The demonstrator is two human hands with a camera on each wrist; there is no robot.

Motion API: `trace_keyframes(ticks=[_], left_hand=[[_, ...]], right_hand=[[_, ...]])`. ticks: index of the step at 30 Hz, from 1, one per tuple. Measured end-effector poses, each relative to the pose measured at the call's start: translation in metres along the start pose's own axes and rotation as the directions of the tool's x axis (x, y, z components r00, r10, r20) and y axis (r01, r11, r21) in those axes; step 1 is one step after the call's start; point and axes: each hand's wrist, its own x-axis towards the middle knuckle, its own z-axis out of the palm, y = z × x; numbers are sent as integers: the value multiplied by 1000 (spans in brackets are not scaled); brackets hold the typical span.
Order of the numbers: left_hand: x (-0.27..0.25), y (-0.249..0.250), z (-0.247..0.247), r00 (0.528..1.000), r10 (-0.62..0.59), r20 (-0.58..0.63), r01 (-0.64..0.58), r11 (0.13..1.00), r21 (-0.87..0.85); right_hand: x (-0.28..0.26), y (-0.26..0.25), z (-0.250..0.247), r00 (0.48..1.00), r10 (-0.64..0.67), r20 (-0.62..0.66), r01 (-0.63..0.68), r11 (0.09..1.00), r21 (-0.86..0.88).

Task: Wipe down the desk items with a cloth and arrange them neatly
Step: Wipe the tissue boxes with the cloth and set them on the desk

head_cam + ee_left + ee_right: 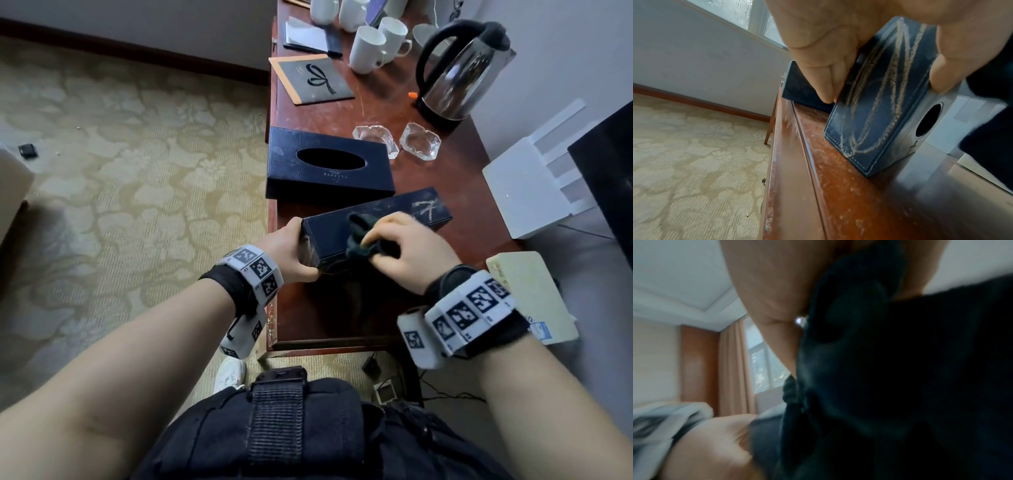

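A dark blue leather box stands tilted on its side on the reddish wooden desk, with pale chalky scribbles on its end face. My left hand grips its near end, fingers on one side and thumb on the other. My right hand holds a bunched dark cloth against the box's upper face. In the right wrist view the cloth fills most of the blurred picture. A second dark tissue box with an oval slot lies flat just beyond.
Two glass ashtrays, a steel kettle, several white mugs and a grey folder sit farther along the desk. A white unit stands to the right. Patterned carpet lies left of the desk edge.
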Motion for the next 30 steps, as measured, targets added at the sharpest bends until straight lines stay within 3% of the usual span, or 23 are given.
trace_keyframes(ticks=[2,4,6,8,11,13,15,19,22,25,28,30], left_hand=[[2,-1,-1,999,2,38,0,998,-67],[0,0,-2,999,32,16,-29,987,-157],[-1,6,-5,998,60,-23,-64,977,-201],[2,14,-7,995,94,-39,-99,979,-177],[6,25,-9,996,74,-39,-77,994,-81],[6,29,-7,997,49,-58,-49,999,9],[3,33,-5,996,50,-80,-43,995,89],[3,36,-3,995,5,-105,7,994,111],[2,36,-1,993,-35,-116,48,993,112],[0,38,0,992,-56,-110,67,992,103],[0,40,0,990,-52,-131,64,994,85],[-1,42,0,990,-54,-131,66,994,84]], right_hand=[[2,12,-19,980,138,-144,-131,990,53],[3,20,-38,923,284,-261,-281,958,50],[3,20,-47,911,290,-294,-326,942,-81],[7,14,-43,955,210,-208,-239,963,-125],[20,1,-24,994,106,3,-106,993,44],[27,-5,-7,996,76,47,-68,984,-165],[30,-5,6,997,60,56,-35,929,-369],[30,6,18,1000,12,17,-7,966,-258],[26,28,14,994,-31,-104,9,979,-201],[29,68,3,962,157,-221,-179,980,-83],[39,91,-14,902,364,-234,-382,923,-36],[42,77,-15,904,333,-269,-354,935,-33]])
